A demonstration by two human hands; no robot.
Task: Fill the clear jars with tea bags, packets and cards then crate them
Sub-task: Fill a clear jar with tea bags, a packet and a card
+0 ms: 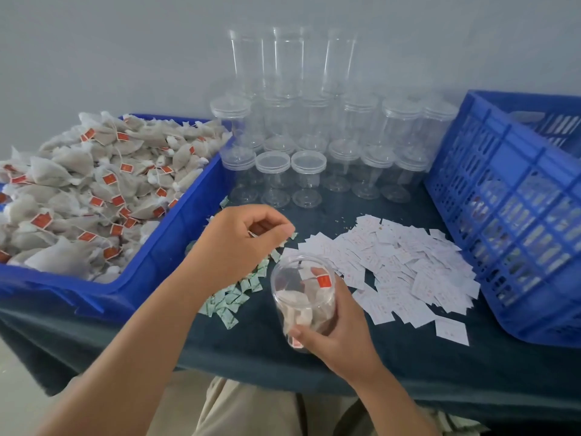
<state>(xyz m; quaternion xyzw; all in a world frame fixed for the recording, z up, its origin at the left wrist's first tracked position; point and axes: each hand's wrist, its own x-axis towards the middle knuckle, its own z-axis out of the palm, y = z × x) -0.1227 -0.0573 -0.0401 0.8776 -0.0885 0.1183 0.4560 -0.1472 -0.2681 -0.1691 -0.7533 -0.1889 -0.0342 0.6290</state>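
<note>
Clear jar (277,287) of tea bags (297,303) tilts in your right hand's (333,338) grip at six o'clock.
Your left hand (239,240) curls over green packets (234,302) at ten o'clock; pinching or not, unclear.

Soft, even, diffuse light with faint shadows; wide-angle bending at the edges, slight overall softness, no harsh glare.

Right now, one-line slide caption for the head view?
Right hand holds a clear jar part-filled with tea bags; left hand hovers above the green packets.
</note>
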